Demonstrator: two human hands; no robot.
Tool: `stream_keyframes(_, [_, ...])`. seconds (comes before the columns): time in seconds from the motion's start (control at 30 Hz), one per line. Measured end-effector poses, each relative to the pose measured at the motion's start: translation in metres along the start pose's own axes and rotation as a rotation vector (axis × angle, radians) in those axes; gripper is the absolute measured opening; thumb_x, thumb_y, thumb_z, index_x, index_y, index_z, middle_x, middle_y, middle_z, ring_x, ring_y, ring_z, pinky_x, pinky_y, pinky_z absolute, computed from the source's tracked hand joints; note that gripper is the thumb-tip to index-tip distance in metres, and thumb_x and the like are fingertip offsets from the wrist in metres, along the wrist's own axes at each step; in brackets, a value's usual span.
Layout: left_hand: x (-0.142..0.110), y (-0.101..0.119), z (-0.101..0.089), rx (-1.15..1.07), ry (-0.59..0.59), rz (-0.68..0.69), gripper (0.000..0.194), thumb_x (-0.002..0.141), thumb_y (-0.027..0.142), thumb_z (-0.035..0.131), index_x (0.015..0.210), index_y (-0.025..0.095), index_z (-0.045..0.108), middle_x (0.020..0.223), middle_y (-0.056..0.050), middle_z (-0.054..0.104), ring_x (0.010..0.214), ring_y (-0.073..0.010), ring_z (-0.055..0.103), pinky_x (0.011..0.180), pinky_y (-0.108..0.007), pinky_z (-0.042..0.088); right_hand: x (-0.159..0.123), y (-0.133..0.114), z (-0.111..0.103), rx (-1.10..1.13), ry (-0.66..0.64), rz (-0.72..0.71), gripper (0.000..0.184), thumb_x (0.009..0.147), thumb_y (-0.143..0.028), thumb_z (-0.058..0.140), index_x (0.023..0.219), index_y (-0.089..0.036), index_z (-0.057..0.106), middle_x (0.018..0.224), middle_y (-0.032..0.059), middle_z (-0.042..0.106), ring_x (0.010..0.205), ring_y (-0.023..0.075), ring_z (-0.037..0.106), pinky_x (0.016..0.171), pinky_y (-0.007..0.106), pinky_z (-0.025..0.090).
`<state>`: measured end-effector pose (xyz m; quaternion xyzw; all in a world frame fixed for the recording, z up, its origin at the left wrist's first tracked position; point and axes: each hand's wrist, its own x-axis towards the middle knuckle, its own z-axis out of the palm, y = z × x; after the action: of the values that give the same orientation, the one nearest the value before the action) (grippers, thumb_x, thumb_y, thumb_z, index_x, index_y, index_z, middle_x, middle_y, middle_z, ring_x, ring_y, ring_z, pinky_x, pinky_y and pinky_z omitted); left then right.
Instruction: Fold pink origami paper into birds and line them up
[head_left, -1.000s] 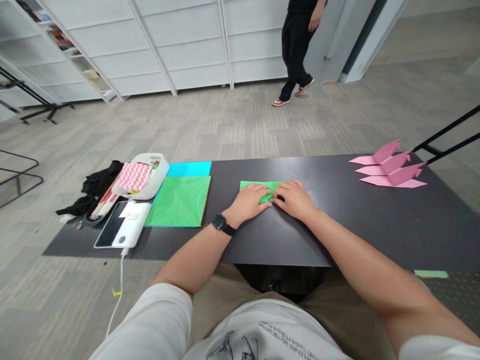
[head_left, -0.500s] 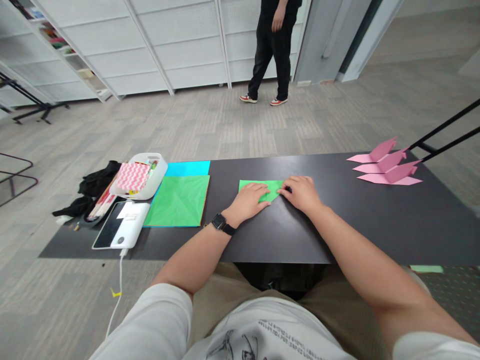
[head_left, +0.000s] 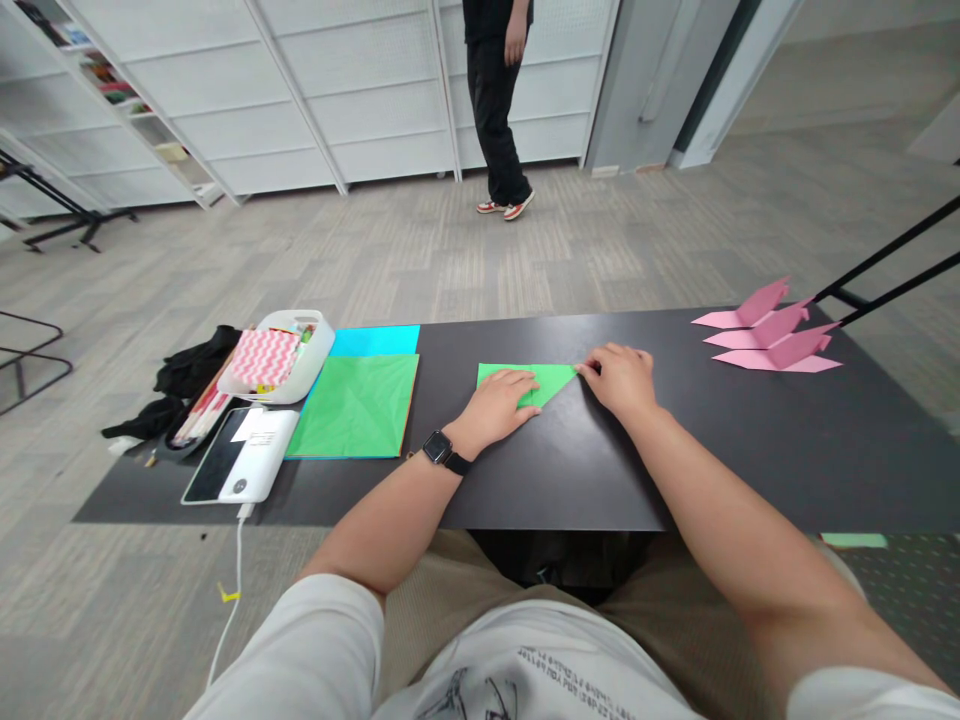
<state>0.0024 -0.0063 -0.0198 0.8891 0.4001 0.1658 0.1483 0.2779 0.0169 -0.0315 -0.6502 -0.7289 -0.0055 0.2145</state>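
A folded piece of green paper (head_left: 555, 378) lies on the dark table, its right side narrowing to a point. My left hand (head_left: 499, 405) rests flat over its left part, fingers stretched out, covering much of it. At the pointed right corner, my right hand (head_left: 621, 380) has thumb and fingertips closed on the paper. Left of my hands is a stack of larger paper sheets, a green sheet (head_left: 356, 405) on top and a blue sheet (head_left: 379, 340) showing behind. Several pink folded paper figures (head_left: 772, 335) stand in a row at the far right of the table.
A white basket (head_left: 319, 350) with a pink-and-white patterned item, a white power bank (head_left: 262, 450) with a cable, and black cloth (head_left: 199, 360) crowd the table's (head_left: 697, 450) left end. Beyond the table, a person in black trousers (head_left: 491, 110) stands near white cabinets.
My right hand has slid rightward along the green paper to its pointed corner, uncovering more of it. My left hand stays in place. The person behind has moved left.
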Motion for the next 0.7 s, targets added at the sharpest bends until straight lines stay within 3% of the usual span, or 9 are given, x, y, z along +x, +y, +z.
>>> stream_keyframes(0.37, [-0.001, 0.003, -0.004, 0.002, -0.015, -0.005, 0.039, 0.104, 0.039, 0.068, 0.137, 0.021, 0.071, 0.155, -0.01, 0.065, 0.144, -0.0281, 0.058, 0.129, -0.047, 0.04, 0.004, 0.016, -0.005, -0.045, 0.061, 0.14, 0.025, 0.101, -0.041, 0.061, 0.094, -0.022, 0.076, 0.104, 0.0132, 0.075, 0.103, 0.0332, 0.061, 0.1, 0.053, 0.037])
stream_keyframes(0.43, [-0.001, 0.004, -0.005, 0.001, -0.018, 0.007, 0.038, 0.104, 0.038, 0.067, 0.137, 0.021, 0.07, 0.154, -0.01, 0.065, 0.144, -0.0285, 0.059, 0.129, -0.048, 0.041, 0.002, 0.018, -0.008, 0.029, 0.068, 0.05, 0.022, 0.1, -0.035, 0.06, 0.108, -0.023, 0.077, 0.112, 0.0142, 0.075, 0.109, 0.0347, 0.062, 0.1, 0.052, 0.042])
stream_keyframes(0.57, [-0.003, 0.005, -0.006, -0.019, -0.002, 0.031, 0.036, 0.102, 0.033, 0.067, 0.136, 0.02, 0.07, 0.152, -0.011, 0.065, 0.144, -0.0286, 0.059, 0.128, -0.047, 0.042, -0.001, 0.017, -0.011, 0.204, -0.064, -0.319, 0.032, 0.095, -0.024, 0.06, 0.123, -0.029, 0.076, 0.128, 0.0098, 0.075, 0.123, 0.0329, 0.064, 0.112, 0.055, 0.043])
stream_keyframes(0.7, [-0.002, 0.006, -0.008, -0.056, 0.035, 0.016, 0.039, 0.097, 0.037, 0.075, 0.132, 0.021, 0.068, 0.146, -0.011, 0.068, 0.139, -0.0302, 0.061, 0.125, -0.049, 0.045, -0.003, 0.012, -0.007, 0.234, -0.122, -0.41, 0.026, 0.097, -0.026, 0.061, 0.116, -0.031, 0.078, 0.123, 0.0056, 0.078, 0.12, 0.0314, 0.068, 0.121, 0.065, 0.035])
